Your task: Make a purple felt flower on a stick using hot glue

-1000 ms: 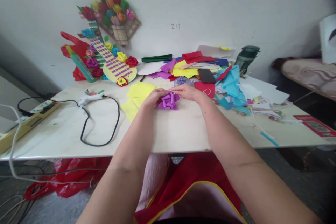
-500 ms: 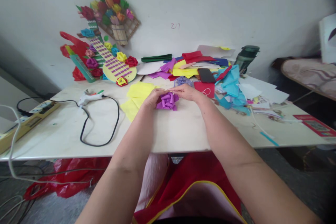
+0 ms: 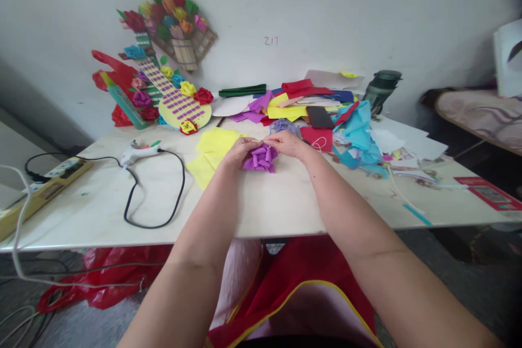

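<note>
A purple crepe-paper flower [image 3: 261, 159] hangs just below my two hands, over the middle of the table. My left hand [image 3: 240, 151] is closed on the flower's upper edge from the left. Fingers pinched together, my right hand [image 3: 285, 143] meets the left fingertips, where a short stretch of thin pale string [image 3: 258, 140] shows. How the string runs round the flower is hidden by the fingers. Part of a white string [image 3: 319, 144] loops out past my right wrist over red paper. Beside my left hand lies yellow crepe paper [image 3: 212, 149].
A hot glue gun [image 3: 138, 153] with a black cord lies left, near a power strip [image 3: 44, 187]. Behind stand a flower-decorated paper guitar [image 3: 183, 109], paper piles, a phone [image 3: 319, 117] and a dark bottle [image 3: 382, 89]. Blue crepe paper [image 3: 359, 136] and scraps cover the right.
The fingertips of both hands have shifted slightly, and more of the pale string shows between them. The purple flower has turned a little. The view has moved slightly.
</note>
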{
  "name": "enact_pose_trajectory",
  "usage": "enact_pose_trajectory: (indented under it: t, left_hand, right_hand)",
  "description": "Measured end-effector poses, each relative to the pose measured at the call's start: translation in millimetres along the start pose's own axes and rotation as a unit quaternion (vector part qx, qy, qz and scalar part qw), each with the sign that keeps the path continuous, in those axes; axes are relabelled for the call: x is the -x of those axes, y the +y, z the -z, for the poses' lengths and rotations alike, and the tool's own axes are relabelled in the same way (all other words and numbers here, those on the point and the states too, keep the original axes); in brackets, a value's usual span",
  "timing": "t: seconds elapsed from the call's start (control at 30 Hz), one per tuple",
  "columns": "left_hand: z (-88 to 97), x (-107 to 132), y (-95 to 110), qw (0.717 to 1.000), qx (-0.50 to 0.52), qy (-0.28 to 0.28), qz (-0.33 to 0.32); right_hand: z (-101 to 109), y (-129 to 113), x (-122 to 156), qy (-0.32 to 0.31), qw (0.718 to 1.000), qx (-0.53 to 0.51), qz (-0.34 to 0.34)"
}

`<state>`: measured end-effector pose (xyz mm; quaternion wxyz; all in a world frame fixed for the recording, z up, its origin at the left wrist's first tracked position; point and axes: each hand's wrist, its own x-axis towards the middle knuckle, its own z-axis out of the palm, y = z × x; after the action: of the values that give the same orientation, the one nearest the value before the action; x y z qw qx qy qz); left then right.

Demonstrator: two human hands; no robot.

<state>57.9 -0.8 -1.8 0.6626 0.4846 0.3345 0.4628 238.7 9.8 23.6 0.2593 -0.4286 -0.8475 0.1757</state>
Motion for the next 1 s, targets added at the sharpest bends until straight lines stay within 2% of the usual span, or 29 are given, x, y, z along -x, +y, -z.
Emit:
enact_pose_trajectory:
  t: [0.3, 0.67, 1.0]
  left_hand:
    - [0.1, 1, 0, 1.0, 0.001, -0.019, 0.017]
    - [-0.6, 1, 1, 0.999, -0.003, -0.03, 0.022]
    - [2.3, -5, -6, 1.0, -0.007, -0.009, 0.015]
  right_hand:
    - [2, 1, 0, 0.02, 0.999, 0.026, 0.025]
    - [-3, 15, -6, 0.062, 0.991, -0.099, 0.066]
    - [-6, 18, -8, 0.079, 0.985, -0.144, 0.053]
